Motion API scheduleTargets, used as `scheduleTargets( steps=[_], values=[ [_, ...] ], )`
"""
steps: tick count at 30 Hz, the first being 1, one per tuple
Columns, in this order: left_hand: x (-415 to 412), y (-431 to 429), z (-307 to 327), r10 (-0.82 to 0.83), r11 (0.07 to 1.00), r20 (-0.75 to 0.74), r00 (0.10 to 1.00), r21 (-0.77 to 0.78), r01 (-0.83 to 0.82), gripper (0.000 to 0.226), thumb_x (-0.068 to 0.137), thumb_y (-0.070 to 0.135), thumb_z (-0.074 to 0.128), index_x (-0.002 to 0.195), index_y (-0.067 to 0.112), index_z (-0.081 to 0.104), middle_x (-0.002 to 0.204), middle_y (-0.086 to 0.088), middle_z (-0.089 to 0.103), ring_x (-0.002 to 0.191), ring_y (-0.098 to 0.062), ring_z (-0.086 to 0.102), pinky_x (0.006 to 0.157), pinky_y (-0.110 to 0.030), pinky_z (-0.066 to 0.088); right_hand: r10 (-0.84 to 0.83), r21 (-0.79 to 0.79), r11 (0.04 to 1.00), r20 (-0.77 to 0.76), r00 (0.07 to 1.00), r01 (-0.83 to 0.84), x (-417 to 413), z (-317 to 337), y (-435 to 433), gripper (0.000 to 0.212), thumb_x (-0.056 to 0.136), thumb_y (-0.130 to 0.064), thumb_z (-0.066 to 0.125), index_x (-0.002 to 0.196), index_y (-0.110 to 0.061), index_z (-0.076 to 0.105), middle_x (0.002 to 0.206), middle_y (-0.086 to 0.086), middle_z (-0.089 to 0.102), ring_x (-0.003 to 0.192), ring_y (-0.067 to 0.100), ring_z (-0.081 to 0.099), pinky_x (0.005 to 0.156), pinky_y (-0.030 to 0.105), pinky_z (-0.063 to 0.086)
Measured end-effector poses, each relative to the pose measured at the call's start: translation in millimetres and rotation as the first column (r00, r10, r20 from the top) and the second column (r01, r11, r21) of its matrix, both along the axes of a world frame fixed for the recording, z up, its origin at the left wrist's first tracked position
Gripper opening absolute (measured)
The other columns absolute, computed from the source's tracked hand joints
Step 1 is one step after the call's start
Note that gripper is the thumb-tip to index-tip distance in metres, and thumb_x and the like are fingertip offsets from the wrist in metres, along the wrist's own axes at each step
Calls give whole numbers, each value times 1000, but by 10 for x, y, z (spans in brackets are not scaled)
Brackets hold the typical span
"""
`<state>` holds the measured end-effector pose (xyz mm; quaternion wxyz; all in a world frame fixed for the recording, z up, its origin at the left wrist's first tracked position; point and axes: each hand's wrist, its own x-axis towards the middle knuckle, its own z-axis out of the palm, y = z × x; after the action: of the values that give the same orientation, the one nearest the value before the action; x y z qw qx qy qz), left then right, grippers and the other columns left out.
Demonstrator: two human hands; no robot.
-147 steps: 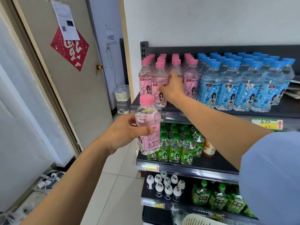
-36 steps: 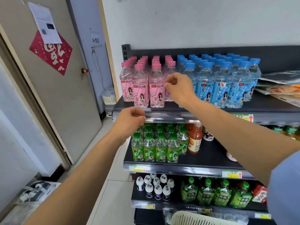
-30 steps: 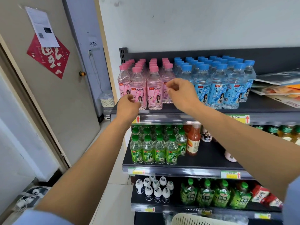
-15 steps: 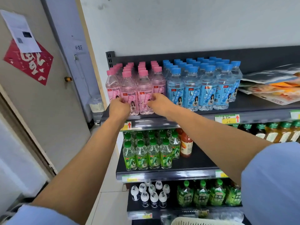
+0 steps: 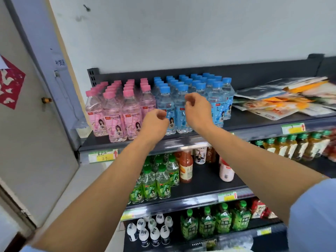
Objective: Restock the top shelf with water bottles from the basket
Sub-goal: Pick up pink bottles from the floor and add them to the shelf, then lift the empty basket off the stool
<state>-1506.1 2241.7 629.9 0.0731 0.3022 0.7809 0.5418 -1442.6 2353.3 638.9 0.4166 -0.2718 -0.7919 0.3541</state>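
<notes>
Where top shelf [image 5: 254,124] meets wall [image 5: 181,33], pink btls [image 5: 116,113] beside blue btls [image 5: 220,104].

Top shelf [image 5: 254,125]: pink bottles [image 5: 116,115] pack the left end, close to the front edge. Blue bottles [image 5: 219,99] fill the middle in tight ranks. Flat packets [image 5: 272,104] cover the right end. A bare strip runs between them along the front edge. Open air above all caps.
</notes>
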Motion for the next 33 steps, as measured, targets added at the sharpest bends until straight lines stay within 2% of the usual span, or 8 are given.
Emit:
scheduleTargets(
  steps=[4,7,12,16,21,26,30,33],
  values=[
    [120,249,-29,-19,999,49,999,-29,20,42,93,9,51,135,6,42,98,5,49,75,-11,48,64,-22,39,-165,-21,986,74,984,167,297,-95,529,38,98,-11,44,136,-6,44,141,11,45,120,27,52,97,36,44],
    [127,352,-74,37,999,90,995,-17,-35,42,91,8,51,131,6,40,113,-5,54,86,-20,48,70,-29,37,-154,-134,975,174,973,178,411,-184,793,46,94,-9,47,138,-6,35,140,16,40,106,31,55,77,38,46],
    [130,432,-95,103,995,93,990,-21,-101,50,90,9,54,135,6,34,122,-9,50,89,-20,50,53,-23,36,-6,-276,958,263,965,81,478,-239,914,47,94,-3,42,139,-8,29,98,12,53,61,16,44,47,29,33],
    [206,398,-84,117,993,53,992,6,-117,38,93,7,51,129,11,41,105,0,45,74,-9,44,49,-13,28,-5,-254,966,185,983,53,516,-285,889,54,94,-5,44,145,-8,27,121,15,56,71,18,51,55,32,42],
    [482,295,-161,110,994,56,992,5,-110,35,94,7,50,129,8,45,114,-2,50,70,-1,45,44,-9,43,20,-141,990,85,996,-8,724,-347,662,36,97,-9,47,132,-6,47,133,8,52,113,18,52,91,23,40],
    [853,195,-550,34,996,123,992,-91,-23,19,90,5,54,108,9,55,101,-8,60,88,-20,58,81,-34,51,132,-130,984,61,989,-123,1037,-684,463,27,96,-6,46,121,-7,56,110,2,58,100,13,53,86,20,40],
    [1159,98,-994,19,985,208,978,-173,17,10,87,4,55,94,10,59,77,-4,59,73,-19,55,73,-33,48,213,-166,968,152,965,-188,1322,-1177,372,21,96,-7,48,113,-7,60,100,0,58,93,14,53,83,25,44],
    [1359,-2,-1313,18,970,290,957,-239,54,10,91,4,50,95,9,58,79,-2,57,69,-14,55,70,-27,49,248,-231,954,261,933,-189,1573,-1538,289,21,97,-8,47,113,-6,60,97,3,58,88,16,53,73,26,43]
  ],
)
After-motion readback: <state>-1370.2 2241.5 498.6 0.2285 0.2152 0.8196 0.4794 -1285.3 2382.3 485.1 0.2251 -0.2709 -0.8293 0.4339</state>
